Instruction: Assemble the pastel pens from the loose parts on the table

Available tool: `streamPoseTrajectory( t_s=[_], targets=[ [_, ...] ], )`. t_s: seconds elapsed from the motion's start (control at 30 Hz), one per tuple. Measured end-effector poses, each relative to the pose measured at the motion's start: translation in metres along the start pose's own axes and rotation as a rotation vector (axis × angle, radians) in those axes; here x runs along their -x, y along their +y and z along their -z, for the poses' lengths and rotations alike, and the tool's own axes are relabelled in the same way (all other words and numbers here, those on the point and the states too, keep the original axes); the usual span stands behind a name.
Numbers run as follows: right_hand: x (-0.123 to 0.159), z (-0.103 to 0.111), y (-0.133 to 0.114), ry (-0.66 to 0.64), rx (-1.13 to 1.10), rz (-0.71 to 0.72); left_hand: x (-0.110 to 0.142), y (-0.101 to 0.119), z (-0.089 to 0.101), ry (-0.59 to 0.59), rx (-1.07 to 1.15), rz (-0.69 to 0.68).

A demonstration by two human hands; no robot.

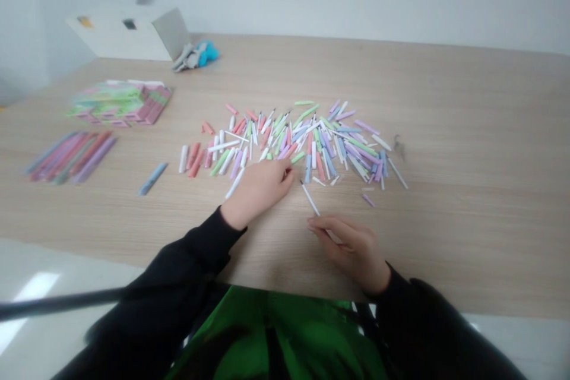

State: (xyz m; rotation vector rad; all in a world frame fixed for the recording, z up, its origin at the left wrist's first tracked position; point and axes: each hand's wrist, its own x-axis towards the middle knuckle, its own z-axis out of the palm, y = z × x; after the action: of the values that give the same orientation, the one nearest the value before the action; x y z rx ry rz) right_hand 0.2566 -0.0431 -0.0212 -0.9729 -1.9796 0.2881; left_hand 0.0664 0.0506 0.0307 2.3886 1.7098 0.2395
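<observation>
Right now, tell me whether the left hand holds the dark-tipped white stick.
No, the dark-tipped white stick is pinched by the right hand, while the left hand is at the pile of pen parts.

The left arm [178,273], sleeved in black, reaches forward and inward from the lower left, and the left hand [260,187] is farther out than its partner, back upward, with its fingers [287,178] curled in and their tips partly hidden. The right arm [431,314], sleeved alike, comes in from the lower right. Nearer the body, the right hand [351,244] points inward, its thumb [327,244] and forefinger [329,224] meeting in a pinch.
</observation>
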Motion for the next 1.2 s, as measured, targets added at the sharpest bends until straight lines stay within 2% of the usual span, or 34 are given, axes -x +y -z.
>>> streamPoseTrajectory(
  t_s=[0.13, 0.23, 0.47, 0.57, 0.63, 0.77, 0.87, 1.0, 1.13, 1.2],
  targets=[
    [0.009, 0.015, -0.004, 0.023, -0.037, -0.028, -0.025, 0.023, -0.016, -0.017, -0.035, 0.035],
    [0.016, 0.023, -0.007, 0.056, -0.035, -0.041, -0.039, 0.032, -0.028, -0.055, -0.016, 0.063],
    [0.019, 0.034, 0.000, 0.122, 0.004, -0.098, -0.046, 0.028, -0.038, -0.034, 0.031, 0.108],
    [0.007, 0.046, 0.003, 0.186, 0.045, -0.108, -0.043, 0.017, -0.032, 0.015, 0.055, 0.091],
    [-0.008, 0.057, 0.006, 0.238, 0.079, -0.125, -0.039, 0.009, -0.026, 0.036, 0.146, 0.024],
    [-0.047, 0.073, 0.014, 0.356, -0.007, -0.222, -0.029, -0.003, -0.011, 0.025, 0.559, -0.161],
    [-0.077, 0.070, 0.022, 0.421, -0.178, -0.255, -0.021, -0.004, -0.005, -0.042, 0.787, -0.166],
    [-0.099, 0.050, 0.029, 0.385, -0.327, -0.281, -0.013, -0.002, -0.005, -0.119, 0.918, -0.159],
    [-0.097, 0.040, 0.031, 0.405, -0.316, -0.278, -0.010, -0.002, -0.002, -0.033, 0.915, -0.217],
    [-0.094, 0.040, 0.030, 0.439, -0.287, -0.300, -0.008, -0.003, -0.001, 0.014, 0.933, -0.197]
  ],
)
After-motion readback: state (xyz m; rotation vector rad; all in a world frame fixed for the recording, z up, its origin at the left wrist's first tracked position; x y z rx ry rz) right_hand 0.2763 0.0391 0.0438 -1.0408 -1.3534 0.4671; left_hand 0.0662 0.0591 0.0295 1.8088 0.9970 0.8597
